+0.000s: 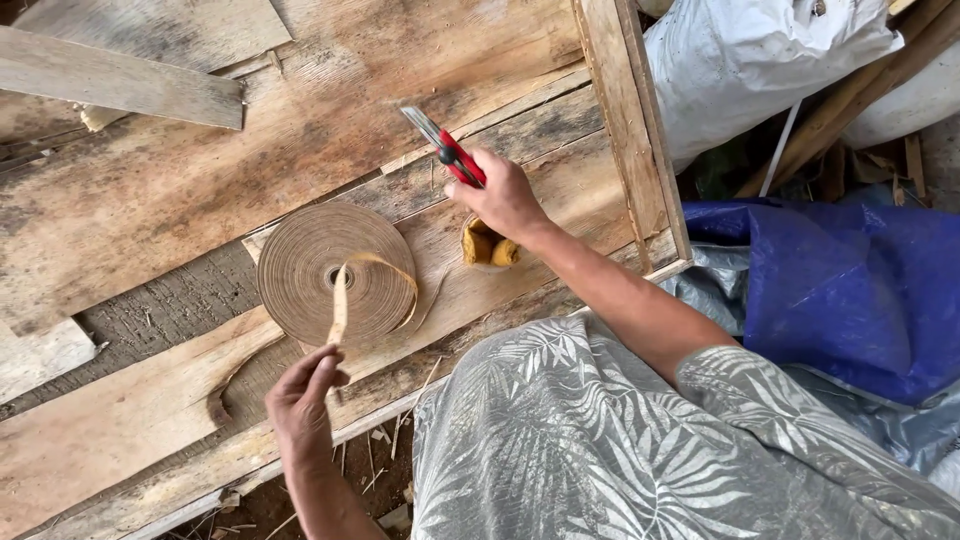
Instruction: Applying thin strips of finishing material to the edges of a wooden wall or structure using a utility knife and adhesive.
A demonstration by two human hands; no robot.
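left hand point(303, 395): pinch grip, raised | right hand point(505, 195): closed grip, arm extended

At the upper right, beyond the edge of the wooden boards, a large white sack point(745, 65) lies on its side, bulging and creased, its woven plastic skin plain and unmarked where visible. A second white sack point(905, 105) shows behind it at the right edge, partly hidden by slanting wooden slats. Below these, at the right, a blue plastic bag or sheet point(840, 290) lies crumpled, with a pale grey-white plastic layer point(700, 285) just beneath its lower edge. No labels, signs or screens appear anywhere in the view.
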